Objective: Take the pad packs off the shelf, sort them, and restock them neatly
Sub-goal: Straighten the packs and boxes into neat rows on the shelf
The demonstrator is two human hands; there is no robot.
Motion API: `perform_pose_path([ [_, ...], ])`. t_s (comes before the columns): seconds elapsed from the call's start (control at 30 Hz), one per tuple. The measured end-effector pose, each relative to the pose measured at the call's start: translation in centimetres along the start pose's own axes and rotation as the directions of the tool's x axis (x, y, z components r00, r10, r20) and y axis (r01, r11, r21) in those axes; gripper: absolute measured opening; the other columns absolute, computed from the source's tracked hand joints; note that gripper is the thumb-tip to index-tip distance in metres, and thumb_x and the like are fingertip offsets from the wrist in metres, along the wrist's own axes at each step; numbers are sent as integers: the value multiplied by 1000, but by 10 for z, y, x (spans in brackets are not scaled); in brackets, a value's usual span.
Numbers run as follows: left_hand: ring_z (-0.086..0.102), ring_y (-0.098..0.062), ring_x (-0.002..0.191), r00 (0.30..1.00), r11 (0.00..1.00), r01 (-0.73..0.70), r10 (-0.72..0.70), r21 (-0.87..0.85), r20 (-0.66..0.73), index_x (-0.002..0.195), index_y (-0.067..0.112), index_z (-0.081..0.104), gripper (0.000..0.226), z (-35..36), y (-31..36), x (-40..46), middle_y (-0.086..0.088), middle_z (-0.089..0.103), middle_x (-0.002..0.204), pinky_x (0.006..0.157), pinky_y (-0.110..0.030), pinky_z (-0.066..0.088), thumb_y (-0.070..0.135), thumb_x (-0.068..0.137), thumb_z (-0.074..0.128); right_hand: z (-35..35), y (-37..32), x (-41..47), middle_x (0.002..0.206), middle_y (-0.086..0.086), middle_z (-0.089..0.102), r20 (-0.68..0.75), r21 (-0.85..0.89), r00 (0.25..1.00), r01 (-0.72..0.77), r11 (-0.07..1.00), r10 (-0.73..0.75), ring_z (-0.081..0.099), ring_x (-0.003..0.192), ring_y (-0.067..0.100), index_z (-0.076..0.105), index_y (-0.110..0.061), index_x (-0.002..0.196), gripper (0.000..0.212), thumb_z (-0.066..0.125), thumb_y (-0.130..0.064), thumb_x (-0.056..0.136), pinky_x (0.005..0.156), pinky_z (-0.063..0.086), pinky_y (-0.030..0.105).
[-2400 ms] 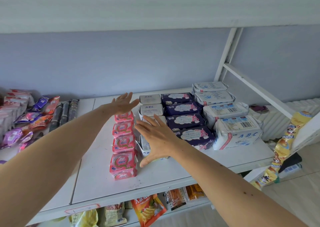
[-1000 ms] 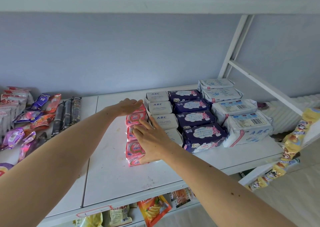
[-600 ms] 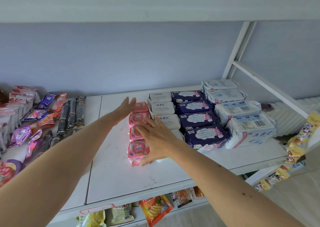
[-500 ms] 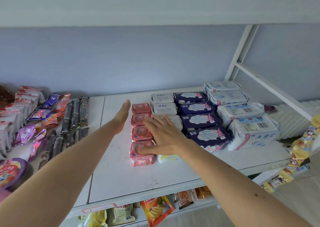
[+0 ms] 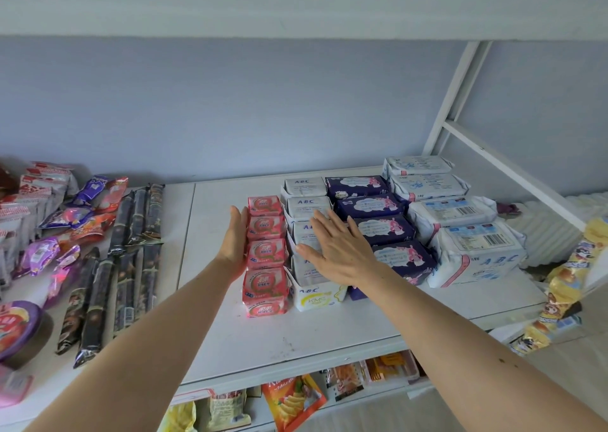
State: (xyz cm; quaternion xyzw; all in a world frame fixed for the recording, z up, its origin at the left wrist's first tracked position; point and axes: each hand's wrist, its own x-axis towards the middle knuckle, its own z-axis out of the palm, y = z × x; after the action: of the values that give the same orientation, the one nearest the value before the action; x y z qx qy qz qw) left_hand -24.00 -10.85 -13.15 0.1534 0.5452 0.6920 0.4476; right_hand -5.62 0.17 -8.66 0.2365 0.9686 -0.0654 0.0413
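Both hands are flat with fingers straight, gripping nothing. The left hand [image 5: 236,238] stands on edge, palm against the left side of the pink pad packs [image 5: 266,254]. The right hand [image 5: 339,247] lies palm down across the white ABC packs [image 5: 306,206]. Both arms reach forward over the white shelf [image 5: 263,339]. There are four pink packs, four white ABC packs, four purple packs [image 5: 378,224], and four larger white packs [image 5: 454,214], each in a front-to-back row.

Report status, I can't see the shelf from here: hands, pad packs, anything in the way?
Left hand open, flat against pink packs. Right hand open, flat on white ABC packs. Packs in sorted rows on shelf. Nothing in the way.
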Motion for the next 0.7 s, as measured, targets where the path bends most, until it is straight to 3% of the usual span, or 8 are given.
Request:
perform_pose_path([
  [0.17, 59, -27, 116, 998, 1000, 28, -28, -3, -49, 146, 31, 29, 72, -9, 1, 2, -1, 54, 135, 104, -50, 40, 72, 89, 12, 2, 1, 1, 159, -4, -12, 5, -10, 1000, 1, 1000, -1, -15, 145, 14, -2, -17, 152, 80, 7, -67, 91, 118, -7, 44],
  [0.3, 64, -29, 108, 999, 1000, 28, -28, 14, -15, 125, 30, 54, 64, -3, -2, -2, -8, 65, 123, 89, -45, 52, 66, 93, 12, 5, 1, 3, 159, -3, -11, 0, -4, 1000, 15, 1000, -15, -14, 145, 14, 0, -16, 152, 81, 6, -68, 90, 118, -7, 44],
  [0.4, 66, -28, 103, 1000, 1000, 27, -27, 17, 16, 124, 31, 54, 61, 2, -5, -5, -8, 67, 118, 75, -38, 57, 63, 94, 12, 9, 1, 4, 159, -4, -11, 4, 3, 1000, 12, 1000, -12, -13, 145, 13, -1, -16, 152, 82, 6, -68, 89, 118, -7, 44],
  [0.57, 62, -32, 111, 999, 998, 29, -31, 60, 34, 132, 28, 49, 68, 0, 1, -7, -10, 63, 125, 87, -45, 53, 67, 92, 11, 9, 2, 4, 159, -3, -10, -2, 2, 1000, 21, 1000, -21, -12, 145, 13, -1, -16, 152, 81, 6, -68, 90, 118, -7, 44],
  [0.7, 63, -31, 110, 999, 996, 33, -33, 86, -6, 122, 30, 55, 63, 0, 1, -6, -9, 64, 123, 84, -43, 54, 66, 93, 12, 9, 2, 4, 159, -3, -9, -10, 16, 1000, 28, 999, -28, -12, 145, 13, 0, -16, 152, 81, 7, -68, 90, 118, -6, 45],
])
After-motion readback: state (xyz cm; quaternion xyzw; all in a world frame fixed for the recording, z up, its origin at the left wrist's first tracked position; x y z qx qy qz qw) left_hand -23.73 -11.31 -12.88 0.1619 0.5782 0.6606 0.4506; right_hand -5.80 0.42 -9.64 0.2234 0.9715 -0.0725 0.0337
